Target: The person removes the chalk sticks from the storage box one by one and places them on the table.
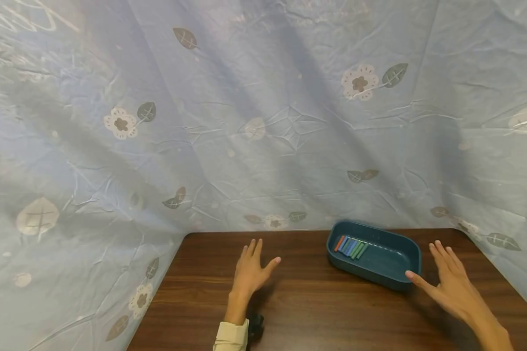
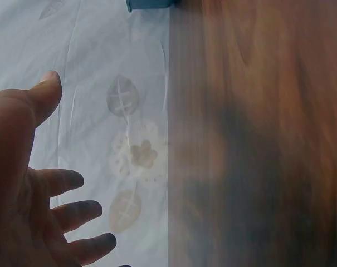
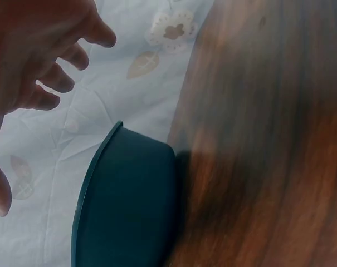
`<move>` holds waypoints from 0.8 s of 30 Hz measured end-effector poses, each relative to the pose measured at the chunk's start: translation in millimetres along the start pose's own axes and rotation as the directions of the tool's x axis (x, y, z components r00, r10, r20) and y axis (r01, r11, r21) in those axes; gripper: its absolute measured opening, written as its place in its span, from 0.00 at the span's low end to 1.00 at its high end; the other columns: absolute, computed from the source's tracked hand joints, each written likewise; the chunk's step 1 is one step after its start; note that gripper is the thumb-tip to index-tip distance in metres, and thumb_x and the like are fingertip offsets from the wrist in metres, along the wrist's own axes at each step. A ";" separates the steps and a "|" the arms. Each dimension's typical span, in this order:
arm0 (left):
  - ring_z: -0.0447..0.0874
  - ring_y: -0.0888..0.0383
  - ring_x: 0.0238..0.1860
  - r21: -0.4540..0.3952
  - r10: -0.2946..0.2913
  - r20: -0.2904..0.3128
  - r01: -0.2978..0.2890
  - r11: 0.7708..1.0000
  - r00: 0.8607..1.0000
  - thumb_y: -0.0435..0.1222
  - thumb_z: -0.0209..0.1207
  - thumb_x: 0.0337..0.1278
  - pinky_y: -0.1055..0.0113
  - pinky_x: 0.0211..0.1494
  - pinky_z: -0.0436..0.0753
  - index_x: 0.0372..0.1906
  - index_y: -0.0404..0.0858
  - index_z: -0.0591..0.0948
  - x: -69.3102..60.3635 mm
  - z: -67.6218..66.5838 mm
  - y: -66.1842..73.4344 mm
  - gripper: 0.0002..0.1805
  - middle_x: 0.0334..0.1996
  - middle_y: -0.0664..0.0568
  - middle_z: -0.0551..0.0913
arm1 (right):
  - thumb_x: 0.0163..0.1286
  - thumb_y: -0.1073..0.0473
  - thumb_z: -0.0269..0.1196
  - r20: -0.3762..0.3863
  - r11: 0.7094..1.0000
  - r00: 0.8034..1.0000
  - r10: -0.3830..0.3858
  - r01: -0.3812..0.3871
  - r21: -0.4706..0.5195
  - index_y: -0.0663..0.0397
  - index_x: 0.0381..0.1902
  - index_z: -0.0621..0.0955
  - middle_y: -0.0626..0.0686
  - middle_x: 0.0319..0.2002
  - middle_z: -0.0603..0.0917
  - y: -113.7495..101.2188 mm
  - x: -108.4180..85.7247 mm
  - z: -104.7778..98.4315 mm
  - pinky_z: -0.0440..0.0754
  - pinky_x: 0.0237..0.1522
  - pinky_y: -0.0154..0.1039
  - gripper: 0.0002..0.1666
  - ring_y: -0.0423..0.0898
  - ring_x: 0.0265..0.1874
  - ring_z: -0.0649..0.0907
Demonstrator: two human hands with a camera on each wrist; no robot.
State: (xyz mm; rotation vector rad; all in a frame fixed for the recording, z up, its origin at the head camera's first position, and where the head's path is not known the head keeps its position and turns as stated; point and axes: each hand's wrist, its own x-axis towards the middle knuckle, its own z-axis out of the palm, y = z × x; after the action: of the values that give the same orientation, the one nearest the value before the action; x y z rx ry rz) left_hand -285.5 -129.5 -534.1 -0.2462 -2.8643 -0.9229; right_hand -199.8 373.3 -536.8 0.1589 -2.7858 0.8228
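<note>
A dark teal basin (image 1: 388, 263) stands at the back right of the wooden table. Inside its left end lies a row of several short sticks (image 1: 351, 247), one orange-red, the others blue and green; their exact kind is hard to tell. My right hand (image 1: 454, 285) hovers just right of the basin, fingers spread, thumb near the basin's right rim, holding nothing. The right wrist view shows the basin's outer wall (image 3: 129, 200) below that hand. Left of the table's middle, my left hand (image 1: 249, 270) is held out with fingers extended and nothing in it.
The brown wooden table (image 1: 307, 302) reaches back to a pale blue-grey sheet (image 1: 254, 161) printed with flowers and leaves, which hangs behind and along both sides. A small black object (image 1: 255, 325) shows beside the left wrist.
</note>
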 end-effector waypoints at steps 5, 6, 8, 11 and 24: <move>0.53 0.27 0.84 -0.026 0.016 0.008 -0.016 1.000 1.000 0.68 0.57 0.71 0.26 0.79 0.61 0.85 0.37 0.61 7.4 6.6 8.8 0.53 0.85 0.34 0.58 | 0.80 0.35 0.60 0.040 0.999 0.999 0.035 -0.037 0.039 0.60 0.88 0.36 0.64 0.87 0.30 -7.7 7.2 -2.1 0.43 0.69 0.88 0.63 0.73 0.85 0.34; 0.53 0.27 0.84 -0.030 0.016 0.011 -0.015 0.999 1.000 0.68 0.57 0.71 0.26 0.79 0.61 0.85 0.37 0.61 8.3 8.2 10.4 0.53 0.85 0.34 0.58 | 0.80 0.34 0.59 0.050 0.998 0.998 0.043 -0.045 0.042 0.59 0.88 0.35 0.63 0.87 0.30 -8.7 8.3 -2.5 0.45 0.67 0.88 0.63 0.74 0.85 0.35; 0.53 0.28 0.85 -0.042 0.011 0.024 -0.010 0.999 1.000 0.68 0.56 0.71 0.26 0.79 0.62 0.85 0.38 0.61 9.7 11.3 13.4 0.52 0.85 0.35 0.57 | 0.80 0.34 0.59 0.062 0.997 0.997 0.053 -0.056 0.054 0.57 0.88 0.34 0.63 0.87 0.29 -10.3 9.9 -2.8 0.48 0.66 0.89 0.63 0.76 0.84 0.37; 0.53 0.29 0.85 -0.061 0.012 0.034 -0.010 0.998 0.999 0.69 0.56 0.71 0.25 0.77 0.63 0.86 0.39 0.60 11.9 15.2 17.3 0.53 0.86 0.37 0.57 | 0.80 0.34 0.60 0.051 0.997 0.997 0.056 -0.059 0.051 0.56 0.88 0.35 0.64 0.88 0.32 -12.2 11.9 -2.1 0.54 0.63 0.88 0.63 0.81 0.82 0.43; 0.61 0.32 0.83 -0.171 0.070 0.071 -0.057 0.984 0.995 0.66 0.55 0.74 0.34 0.80 0.66 0.86 0.40 0.61 23.3 30.1 28.4 0.49 0.85 0.38 0.60 | 0.79 0.34 0.61 0.056 0.997 0.997 0.054 -0.057 0.043 0.58 0.88 0.41 0.67 0.87 0.40 -23.3 19.5 8.0 0.63 0.61 0.85 0.62 0.87 0.74 0.60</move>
State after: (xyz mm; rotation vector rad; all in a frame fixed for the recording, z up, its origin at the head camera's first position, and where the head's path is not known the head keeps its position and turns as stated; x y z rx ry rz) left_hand -304.8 -86.3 -538.4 -0.3954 -2.8297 -1.1693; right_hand -216.2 348.7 -526.2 0.1138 -2.8356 0.9075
